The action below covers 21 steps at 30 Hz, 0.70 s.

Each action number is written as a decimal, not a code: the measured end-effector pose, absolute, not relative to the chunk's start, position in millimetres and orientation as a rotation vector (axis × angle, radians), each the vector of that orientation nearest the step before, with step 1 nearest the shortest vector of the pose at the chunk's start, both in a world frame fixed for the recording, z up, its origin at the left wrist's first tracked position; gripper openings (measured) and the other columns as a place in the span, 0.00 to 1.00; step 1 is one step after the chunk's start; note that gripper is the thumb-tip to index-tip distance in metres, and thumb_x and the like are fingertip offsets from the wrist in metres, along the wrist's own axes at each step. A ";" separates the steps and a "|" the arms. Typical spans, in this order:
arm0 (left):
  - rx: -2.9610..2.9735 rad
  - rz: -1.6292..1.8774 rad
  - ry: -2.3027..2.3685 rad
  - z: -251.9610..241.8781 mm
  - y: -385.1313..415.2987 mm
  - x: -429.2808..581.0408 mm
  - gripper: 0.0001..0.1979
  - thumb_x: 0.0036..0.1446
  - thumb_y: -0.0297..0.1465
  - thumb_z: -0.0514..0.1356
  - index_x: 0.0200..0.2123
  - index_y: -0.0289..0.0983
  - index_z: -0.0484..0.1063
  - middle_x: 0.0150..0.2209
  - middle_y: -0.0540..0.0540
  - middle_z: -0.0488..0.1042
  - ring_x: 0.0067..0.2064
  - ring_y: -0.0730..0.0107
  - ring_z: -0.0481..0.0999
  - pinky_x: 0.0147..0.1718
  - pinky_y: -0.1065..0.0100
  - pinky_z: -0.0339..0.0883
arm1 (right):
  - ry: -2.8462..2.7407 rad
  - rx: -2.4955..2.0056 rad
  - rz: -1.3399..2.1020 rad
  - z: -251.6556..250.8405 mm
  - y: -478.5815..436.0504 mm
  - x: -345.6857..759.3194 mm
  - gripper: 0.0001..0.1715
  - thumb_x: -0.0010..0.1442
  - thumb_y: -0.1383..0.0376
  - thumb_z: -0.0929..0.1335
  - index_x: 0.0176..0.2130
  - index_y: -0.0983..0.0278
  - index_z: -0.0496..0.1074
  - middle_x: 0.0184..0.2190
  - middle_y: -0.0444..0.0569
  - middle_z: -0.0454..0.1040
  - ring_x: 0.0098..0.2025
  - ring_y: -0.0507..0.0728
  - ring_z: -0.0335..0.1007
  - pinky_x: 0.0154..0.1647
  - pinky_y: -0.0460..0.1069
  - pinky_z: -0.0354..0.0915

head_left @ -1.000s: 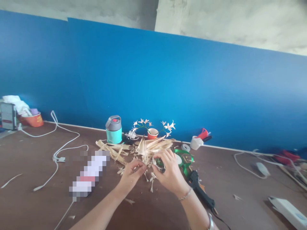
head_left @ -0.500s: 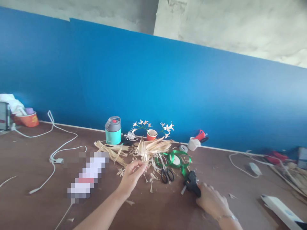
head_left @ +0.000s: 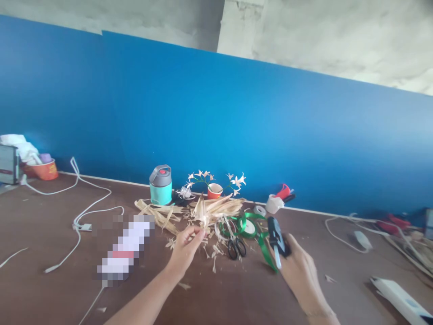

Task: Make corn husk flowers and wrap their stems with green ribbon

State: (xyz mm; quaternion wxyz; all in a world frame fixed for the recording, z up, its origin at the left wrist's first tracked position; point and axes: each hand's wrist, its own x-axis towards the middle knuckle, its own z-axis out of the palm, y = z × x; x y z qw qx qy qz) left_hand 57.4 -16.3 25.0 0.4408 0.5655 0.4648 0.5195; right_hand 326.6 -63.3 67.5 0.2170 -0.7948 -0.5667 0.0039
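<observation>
My right hand is wrapped around a black glue gun, raised off the table with a white glue stick poking from it. A green ribbon trails from its spool toward the gun. My left hand is closed in a pinch, thumb against forefinger; whatever lies between the tips is too small to make out. Dried corn husks spread just behind those fingertips. Black-handled scissors lie between my hands, among small husk scraps.
A teal flask and an orange paper cup with husk flowers stand along the blue partition. A white cup holds tools. Left are a pixelated object and white cables; right, a white box.
My right hand has picked the glue gun up off the table and turned it upward, and the ribbon's loose end now hangs beside it. My left hand keeps its pinch.
</observation>
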 end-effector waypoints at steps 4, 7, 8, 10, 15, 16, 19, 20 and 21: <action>1.411 1.310 1.174 23.4 -16.2 58.7 0.15 0.53 0.42 0.57 0.25 0.35 0.72 0.25 0.48 0.72 0.30 0.68 0.69 0.30 0.71 0.61 | -1.732 -1.603 0.105 66.3 -58.8 282.1 0.07 0.54 0.60 0.64 0.30 0.62 0.67 0.23 0.45 0.69 0.24 0.54 0.65 0.25 0.45 0.61; 1.431 1.334 1.179 22.5 -16.4 59.2 0.15 0.53 0.41 0.57 0.25 0.35 0.72 0.24 0.48 0.72 0.30 0.68 0.69 0.30 0.71 0.62 | -1.883 -1.337 0.135 57.3 -56.7 251.5 0.05 0.52 0.66 0.64 0.25 0.62 0.64 0.23 0.44 0.66 0.23 0.52 0.63 0.25 0.44 0.60; 1.435 1.340 1.182 22.0 -16.3 59.3 0.15 0.53 0.40 0.56 0.25 0.35 0.72 0.24 0.48 0.72 0.30 0.68 0.70 0.30 0.71 0.62 | -1.918 -1.290 0.153 53.8 -56.4 244.3 0.04 0.52 0.68 0.64 0.25 0.62 0.64 0.23 0.44 0.65 0.23 0.51 0.62 0.25 0.43 0.60; 1.441 1.347 1.181 20.5 -15.6 59.4 0.14 0.53 0.40 0.57 0.25 0.35 0.73 0.25 0.48 0.73 0.30 0.67 0.70 0.29 0.71 0.62 | -1.960 -1.263 0.195 46.8 -56.1 235.2 0.03 0.50 0.70 0.64 0.26 0.62 0.64 0.24 0.44 0.65 0.24 0.51 0.62 0.25 0.43 0.60; 1.454 1.373 1.177 17.8 -14.5 59.2 0.14 0.53 0.40 0.57 0.25 0.35 0.73 0.26 0.47 0.73 0.31 0.67 0.71 0.30 0.71 0.63 | -1.979 -1.270 0.224 34.1 -55.1 230.5 0.05 0.50 0.70 0.63 0.24 0.63 0.62 0.24 0.44 0.63 0.23 0.50 0.62 0.25 0.43 0.59; 1.455 1.376 1.174 18.0 -14.7 59.2 0.14 0.53 0.39 0.57 0.26 0.35 0.73 0.26 0.47 0.73 0.31 0.67 0.71 0.30 0.71 0.63 | -1.978 -1.269 0.225 32.9 -54.9 230.4 0.06 0.51 0.70 0.63 0.24 0.63 0.62 0.24 0.44 0.63 0.23 0.50 0.62 0.25 0.43 0.59; 1.446 1.361 1.163 19.2 -15.7 59.8 0.14 0.53 0.40 0.57 0.26 0.35 0.73 0.25 0.48 0.72 0.29 0.68 0.70 0.28 0.72 0.63 | -1.983 -1.284 0.230 31.3 -54.2 229.7 0.05 0.50 0.71 0.63 0.25 0.63 0.62 0.24 0.44 0.64 0.24 0.51 0.63 0.25 0.43 0.59; 1.436 1.354 1.162 19.4 -16.0 60.2 0.14 0.53 0.40 0.57 0.25 0.35 0.73 0.25 0.48 0.72 0.28 0.69 0.70 0.26 0.72 0.62 | -1.987 -1.293 0.234 31.1 -54.0 229.5 0.05 0.49 0.71 0.63 0.25 0.63 0.62 0.24 0.44 0.64 0.24 0.51 0.64 0.25 0.43 0.59; 1.423 1.350 1.163 19.5 -16.2 60.6 0.14 0.53 0.40 0.57 0.25 0.35 0.72 0.24 0.48 0.71 0.27 0.70 0.69 0.25 0.73 0.62 | -1.993 -1.300 0.239 30.8 -53.9 229.3 0.05 0.49 0.71 0.64 0.24 0.63 0.62 0.24 0.44 0.64 0.24 0.51 0.64 0.25 0.43 0.59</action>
